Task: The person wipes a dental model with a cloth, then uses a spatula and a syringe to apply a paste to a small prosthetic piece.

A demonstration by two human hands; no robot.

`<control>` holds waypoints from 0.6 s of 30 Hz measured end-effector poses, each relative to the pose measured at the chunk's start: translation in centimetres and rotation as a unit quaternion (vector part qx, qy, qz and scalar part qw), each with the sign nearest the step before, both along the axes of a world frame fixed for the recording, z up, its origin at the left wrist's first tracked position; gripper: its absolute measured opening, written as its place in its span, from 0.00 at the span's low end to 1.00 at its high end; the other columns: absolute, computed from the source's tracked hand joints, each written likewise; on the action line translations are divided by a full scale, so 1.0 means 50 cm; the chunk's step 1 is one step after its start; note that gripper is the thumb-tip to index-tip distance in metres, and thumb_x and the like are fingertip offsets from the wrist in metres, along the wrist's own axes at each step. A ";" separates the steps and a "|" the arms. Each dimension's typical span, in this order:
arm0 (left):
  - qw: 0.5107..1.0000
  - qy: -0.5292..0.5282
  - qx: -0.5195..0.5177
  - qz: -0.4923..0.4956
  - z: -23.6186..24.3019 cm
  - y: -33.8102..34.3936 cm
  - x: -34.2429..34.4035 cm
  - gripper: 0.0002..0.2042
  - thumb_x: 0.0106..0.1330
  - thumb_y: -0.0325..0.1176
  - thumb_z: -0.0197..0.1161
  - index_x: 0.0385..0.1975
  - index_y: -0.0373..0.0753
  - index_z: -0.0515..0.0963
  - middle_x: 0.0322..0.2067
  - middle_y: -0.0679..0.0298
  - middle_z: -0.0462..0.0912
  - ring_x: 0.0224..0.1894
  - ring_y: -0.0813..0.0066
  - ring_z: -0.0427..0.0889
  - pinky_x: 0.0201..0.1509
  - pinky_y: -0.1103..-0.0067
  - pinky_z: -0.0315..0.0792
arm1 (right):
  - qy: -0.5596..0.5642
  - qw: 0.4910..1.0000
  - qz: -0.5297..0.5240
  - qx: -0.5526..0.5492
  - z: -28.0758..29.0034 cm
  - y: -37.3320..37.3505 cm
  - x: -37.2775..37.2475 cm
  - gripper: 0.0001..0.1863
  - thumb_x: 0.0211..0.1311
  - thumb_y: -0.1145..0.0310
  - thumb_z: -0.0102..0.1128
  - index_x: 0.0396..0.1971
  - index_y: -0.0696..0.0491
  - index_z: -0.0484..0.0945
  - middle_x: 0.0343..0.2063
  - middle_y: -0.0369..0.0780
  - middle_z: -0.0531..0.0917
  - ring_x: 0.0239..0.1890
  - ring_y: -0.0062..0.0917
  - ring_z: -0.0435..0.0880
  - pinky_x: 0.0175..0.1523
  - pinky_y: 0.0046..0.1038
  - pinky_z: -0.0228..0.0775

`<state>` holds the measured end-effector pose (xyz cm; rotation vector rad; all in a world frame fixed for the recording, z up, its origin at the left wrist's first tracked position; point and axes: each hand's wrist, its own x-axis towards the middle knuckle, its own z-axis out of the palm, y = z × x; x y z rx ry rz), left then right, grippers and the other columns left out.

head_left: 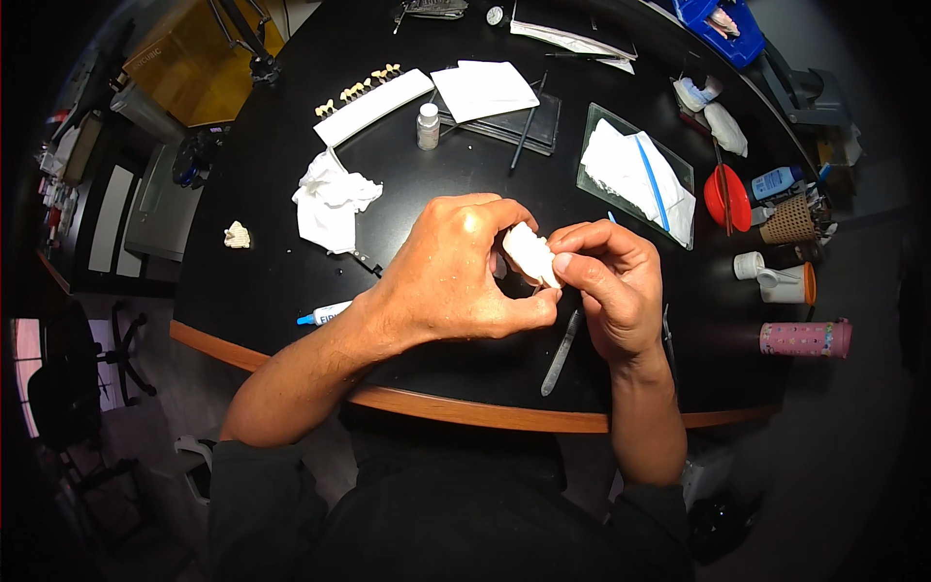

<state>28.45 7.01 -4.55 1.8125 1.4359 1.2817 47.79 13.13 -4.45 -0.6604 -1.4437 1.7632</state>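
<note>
A small cream-white dental cast [530, 256] is held up over the middle of the table, near its front side. My left hand [448, 264] curves around it, gripping it between thumb and fingers. The thumb and fingertips of my right hand [617, 279] are pinched together against the cast's right edge; whether they also hold something tiny is hidden. Below the hands, a metal spatula-like tool [560, 359] lies on the black table [456, 364]. Another slim tool [668, 335] is partly covered by my right wrist.
Crumpled tissue [330, 199], a white tube [325, 313] and another cast [237, 235] lie left. Behind are a shade guide [373, 107], a small bottle [428, 127] and paper sheets [483, 90]. Rightward stand a glass plate [593, 136], red bowl [725, 199] and pink tumbler [805, 339].
</note>
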 end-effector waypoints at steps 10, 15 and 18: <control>0.996 0.057 0.069 0.016 -0.012 0.000 -0.001 0.23 0.42 0.37 0.78 0.36 0.28 0.82 0.26 0.57 0.83 0.24 0.72 0.83 0.27 0.80 0.76 | -0.018 1.000 0.003 -0.013 -0.001 0.002 0.003 0.04 0.59 0.84 0.64 0.34 0.64 0.84 0.35 0.44 0.88 0.36 0.20 0.85 0.45 0.21 0.78; 0.997 0.057 0.055 0.013 -0.009 -0.001 0.000 0.23 0.42 0.38 0.78 0.35 0.28 0.82 0.26 0.57 0.83 0.24 0.73 0.83 0.28 0.80 0.76 | -0.016 1.000 0.003 0.014 0.001 0.000 0.003 0.04 0.59 0.83 0.62 0.33 0.65 0.84 0.35 0.45 0.88 0.37 0.23 0.85 0.47 0.24 0.77; 0.999 0.025 0.025 -0.008 -0.002 -0.002 -0.002 0.22 0.43 0.38 0.78 0.35 0.28 0.83 0.25 0.59 0.83 0.23 0.76 0.82 0.27 0.81 0.75 | 0.008 1.000 0.008 0.027 0.002 0.002 0.002 0.09 0.60 0.79 0.57 0.34 0.67 0.85 0.35 0.48 0.88 0.39 0.27 0.86 0.50 0.26 0.76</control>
